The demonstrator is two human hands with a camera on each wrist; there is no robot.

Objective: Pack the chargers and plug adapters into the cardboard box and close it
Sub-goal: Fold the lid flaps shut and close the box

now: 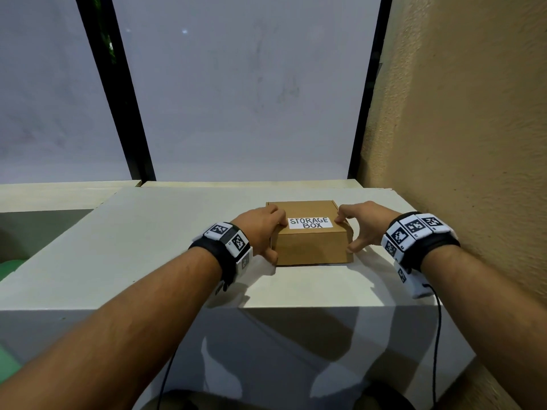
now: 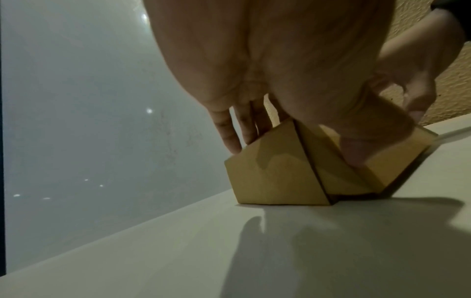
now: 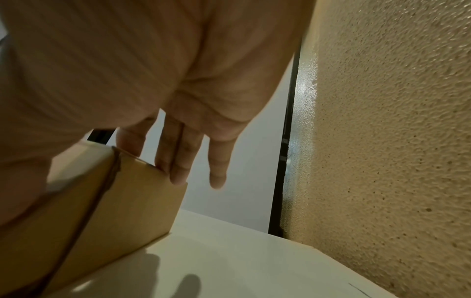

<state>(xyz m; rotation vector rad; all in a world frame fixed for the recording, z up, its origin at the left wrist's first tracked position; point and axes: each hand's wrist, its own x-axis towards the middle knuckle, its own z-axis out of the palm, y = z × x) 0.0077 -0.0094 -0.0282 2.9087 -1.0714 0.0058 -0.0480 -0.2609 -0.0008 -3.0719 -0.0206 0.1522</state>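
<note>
A closed cardboard box (image 1: 310, 247) with a white "STORAGE BOX" label (image 1: 309, 223) sits on the white table (image 1: 148, 247), toward its far right. My left hand (image 1: 266, 236) grips the box's left end, fingers on the lid and thumb against the front corner. From the left wrist view, that left hand (image 2: 280, 60) reaches down onto the box (image 2: 275, 177). My right hand (image 1: 359, 232) holds the right end, with fingertips on the lid's edge and thumb at the front corner. From below, the right hand (image 3: 153, 60) touches the box (image 3: 122, 197). No chargers or adapters are visible.
A textured tan wall (image 1: 458, 128) stands close on the right of the box. Frosted panes with black frames (image 1: 118, 99) rise behind the table. A lower surface and something green (image 1: 11, 267) lie to the left. Thin black cables (image 1: 436, 335) hang from my wrist bands.
</note>
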